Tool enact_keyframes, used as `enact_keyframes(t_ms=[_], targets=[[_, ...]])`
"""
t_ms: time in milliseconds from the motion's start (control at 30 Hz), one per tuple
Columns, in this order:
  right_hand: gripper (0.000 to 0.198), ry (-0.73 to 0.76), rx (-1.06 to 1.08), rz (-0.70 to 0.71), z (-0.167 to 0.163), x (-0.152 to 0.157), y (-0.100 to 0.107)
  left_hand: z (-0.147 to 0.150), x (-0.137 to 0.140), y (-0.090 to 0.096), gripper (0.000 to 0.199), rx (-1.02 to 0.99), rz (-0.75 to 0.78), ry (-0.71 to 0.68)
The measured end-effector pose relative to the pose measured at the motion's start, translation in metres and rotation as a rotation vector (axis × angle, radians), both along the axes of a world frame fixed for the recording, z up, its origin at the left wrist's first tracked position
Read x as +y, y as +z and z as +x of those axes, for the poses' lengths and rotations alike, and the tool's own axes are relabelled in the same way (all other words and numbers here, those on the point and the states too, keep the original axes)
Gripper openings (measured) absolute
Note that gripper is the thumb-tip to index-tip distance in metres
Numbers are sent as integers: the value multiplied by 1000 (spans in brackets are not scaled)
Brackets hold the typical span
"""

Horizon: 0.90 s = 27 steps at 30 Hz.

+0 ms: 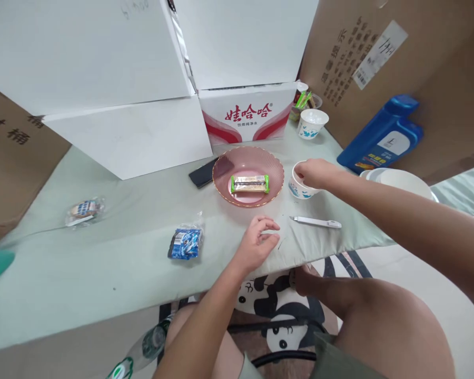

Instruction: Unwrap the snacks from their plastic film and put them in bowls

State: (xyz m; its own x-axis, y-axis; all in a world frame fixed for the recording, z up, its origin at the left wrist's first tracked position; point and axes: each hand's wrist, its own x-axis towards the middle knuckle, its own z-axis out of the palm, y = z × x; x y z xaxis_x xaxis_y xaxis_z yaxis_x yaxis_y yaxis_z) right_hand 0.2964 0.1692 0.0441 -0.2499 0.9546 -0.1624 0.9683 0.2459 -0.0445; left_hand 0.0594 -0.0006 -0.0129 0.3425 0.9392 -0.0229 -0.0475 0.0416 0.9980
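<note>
My left hand (258, 243) hovers above the cloth in front of the pink bowl, holding nothing, its fingers loosely curved and apart from the thumb. My right hand (314, 173) reaches down into a white paper cup (300, 190) with a blue pattern, right of the bowl. Its fingers are bent together, and their tips are hidden inside the cup. The ribbed pink bowl (274, 181) with a gold rim contains wrapped snack bars (249, 183) with green ends. Between my hands and nearer the edge lies a white utility knife (316, 222).
A blue packet (185, 242) and a wrapped snack (85, 209) lie to the left. Behind the bowl are a black flat object (201, 175) and white boxes (245, 113). Another paper cup (313, 123) stands at the back right, near a blue bottle (379, 134) and cardboard (430, 105).
</note>
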Motion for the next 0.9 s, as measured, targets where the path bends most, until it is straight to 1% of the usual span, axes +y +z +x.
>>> enact_keyframes(t_ms=[67, 100, 167, 233, 267, 300, 333, 367, 400, 433, 467, 500, 533, 567, 600, 633, 667, 700, 733, 767, 833, 900], targets=[[24, 23, 0, -81, -4, 7, 1, 0, 1, 1, 15, -23, -7, 6], [23, 38, 4, -131, -5, 9, 7, 0, 2, 3, 16, -31, -7, 12], [20, 64, 3, -231, -6, 7, 27, 0, 1, 7, 17, -50, -31, 19], [20, 70, 13, -259, -7, -8, 53, -1, -3, 14, 21, -89, -89, 8], [22, 73, 25, -237, -9, -21, 64, -3, -6, 17, 24, -105, -107, -1], [24, 67, 109, -126, -10, -39, 73, -6, -10, 21, 26, -102, -96, -6], [26, 66, 212, 9, -10, -60, 76, -10, -14, 25, 27, -70, -44, -1], [29, 53, 290, 123, -8, -82, 75, -16, -17, 28, 26, -4, 49, 26], [31, 37, 312, 178, -4, -105, 68, -24, -20, 31, 23, 92, 165, 77], [33, -25, 292, 209, 2, -126, 56, -32, -23, 33, 20, 206, 280, 149], [33, -121, 258, 245, 10, -144, 39, -42, -25, 34, 18, 326, 371, 240], [36, -217, 224, 274, 18, -158, 20, -52, -27, 36, 15, 443, 425, 342], [41, -272, 199, 239, 27, -167, -1, -63, -28, 36, 12, 556, 435, 448], [47, -305, 176, 201, 35, -173, -21, -74, -29, 36, 8, 667, 407, 547], [51, -301, 181, 167, 42, -176, -39, -84, -30, 36, 7, 772, 351, 628], [51, -295, 198, 150, 48, -176, -54, -94, -31, 35, 15, 869, 280, 689], [48, -298, 216, 135, 52, -176, -65, -103, -32, 34, 28, 955, 203, 721], [43, -308, 232, 130, 55, -175, -71, -111, -33, 31, 43, 1023, 126, 724], [38, -328, 238, 127, 57, -175, -74, -119, -34, 29, 54, 1071, 52, 696], [33, -352, 238, 124, 58, -177, -73, -125, -35, 26, 62, 1100, -12, 645], [27, -399, 237, 130, 55, -183, -65, -133, -37, 20, 62, 1101, -96, 533], [24, -410, 253, 150, 45, -192, -56, -138, -37, 17, 58, 1029, -128, 481]])
